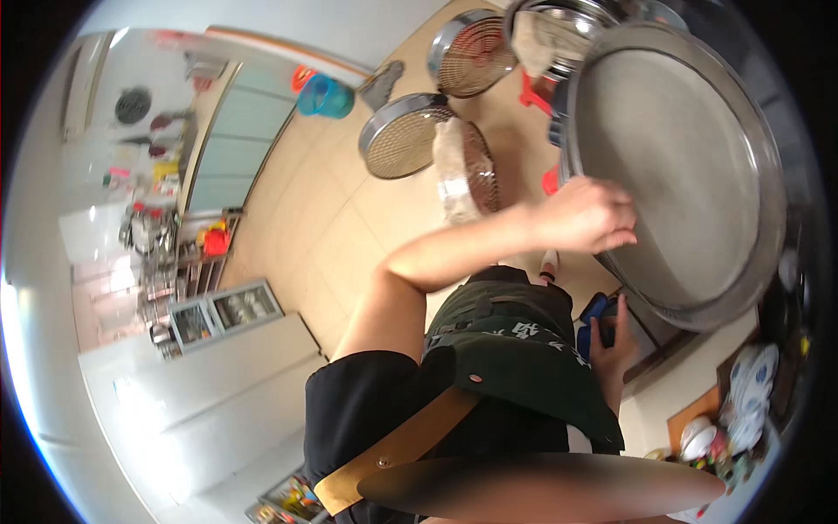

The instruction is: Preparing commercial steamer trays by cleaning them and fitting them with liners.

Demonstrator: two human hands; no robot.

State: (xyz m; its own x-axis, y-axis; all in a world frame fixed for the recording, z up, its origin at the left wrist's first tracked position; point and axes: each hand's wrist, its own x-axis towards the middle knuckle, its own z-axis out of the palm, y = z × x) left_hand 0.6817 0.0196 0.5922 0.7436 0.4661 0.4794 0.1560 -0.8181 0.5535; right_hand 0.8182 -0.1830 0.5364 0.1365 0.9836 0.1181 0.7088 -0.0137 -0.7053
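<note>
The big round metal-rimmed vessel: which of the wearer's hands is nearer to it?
Left. The left hand is curled, overlapping the vessel at its left edge in view; the right hand is lower, fingers spread, below it.

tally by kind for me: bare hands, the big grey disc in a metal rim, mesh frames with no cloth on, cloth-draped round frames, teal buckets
Hands: 2 (left hand, right hand)
Big grey disc: 1
Uncovered mesh frames: 2 (nearer frame, farther frame)
Cloth-draped frame: 1
Teal bucket: 1
Total: 7

White printed characters (534, 332) stand on the dark green apron (522, 377).
</note>
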